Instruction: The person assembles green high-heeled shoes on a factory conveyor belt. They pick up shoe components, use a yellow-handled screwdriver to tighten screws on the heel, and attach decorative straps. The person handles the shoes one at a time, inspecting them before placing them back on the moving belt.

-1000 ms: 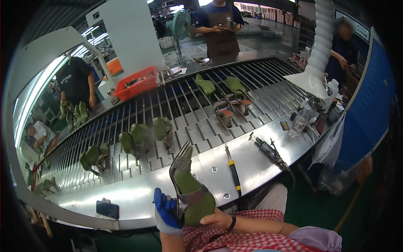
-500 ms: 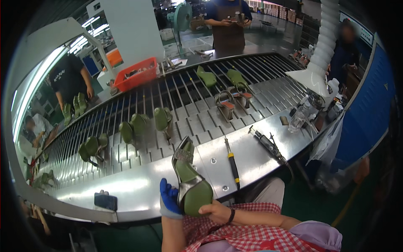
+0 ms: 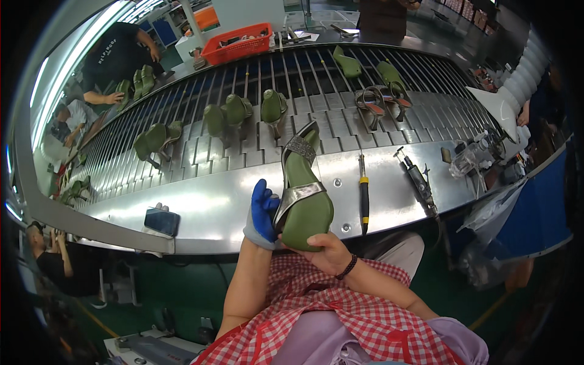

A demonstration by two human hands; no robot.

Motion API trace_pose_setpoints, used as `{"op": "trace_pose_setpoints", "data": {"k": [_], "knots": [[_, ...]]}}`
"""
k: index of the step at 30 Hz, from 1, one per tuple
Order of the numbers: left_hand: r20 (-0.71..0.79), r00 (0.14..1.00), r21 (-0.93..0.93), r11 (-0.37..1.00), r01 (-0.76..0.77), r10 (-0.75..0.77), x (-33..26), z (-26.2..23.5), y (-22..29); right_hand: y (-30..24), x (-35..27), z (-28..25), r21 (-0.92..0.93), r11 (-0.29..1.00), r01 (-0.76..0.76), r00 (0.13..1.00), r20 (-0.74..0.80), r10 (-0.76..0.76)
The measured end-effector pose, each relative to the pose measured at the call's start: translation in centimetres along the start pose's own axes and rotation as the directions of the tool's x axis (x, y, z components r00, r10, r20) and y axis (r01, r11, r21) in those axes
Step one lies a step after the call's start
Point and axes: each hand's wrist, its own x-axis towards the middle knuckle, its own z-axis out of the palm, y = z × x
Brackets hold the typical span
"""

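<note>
A high-heeled sandal with a green footbed and silver straps is held up over the table's near edge, its narrow end pointing away from me. My right hand grips its wide near end, thumb on top and fingers underneath. Beside the sandal's left edge is my left hand in a blue-and-white glove, fingers raised and loosely apart. Whether its palm touches the sandal is hard to see. To the right, a screwdriver-like tool with a black-and-yellow handle lies on the metal table.
Several green sandals stand on the slatted conveyor. A hand tool with a hose lies at right, near clear bottles. A phone rests at left. Beyond are a red basket, a white duct hood and other people.
My view has tilted down, and everything sits higher in it. The sandal stays in my right hand, turned a little more upright. My left hand remains beside it.
</note>
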Motion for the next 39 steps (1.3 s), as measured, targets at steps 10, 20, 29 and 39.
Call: {"op": "trace_pose_setpoints", "data": {"k": [10, 20, 29, 39], "knots": [[-0.079, 0.997, 0.093, 0.996, 0.012, -0.004, -2.7, 1.7, 0.1, -0.4, -0.2, -2.0, -0.442, 0.889, 0.119, 0.991, 0.108, -0.079], [0.103, 0.994, 0.071, 0.997, 0.032, -0.039, 1.1, -2.2, 4.1, 2.2, -0.1, -0.4, -0.188, 0.98, -0.063, 0.994, 0.077, 0.079], [0.101, 0.861, 0.018, 0.864, -0.503, 0.499, -0.9, 0.0, 13.4, -0.4, -1.9, -0.2, -0.287, 0.884, -0.369, 0.923, -0.229, 0.311], [-0.053, 0.961, 0.304, 0.921, -0.245, 0.273, -3.6, -7.6, 6.0, -15.3, 15.1, -3.5, -0.824, 0.565, 0.044, 0.834, -0.281, -0.475]]}}
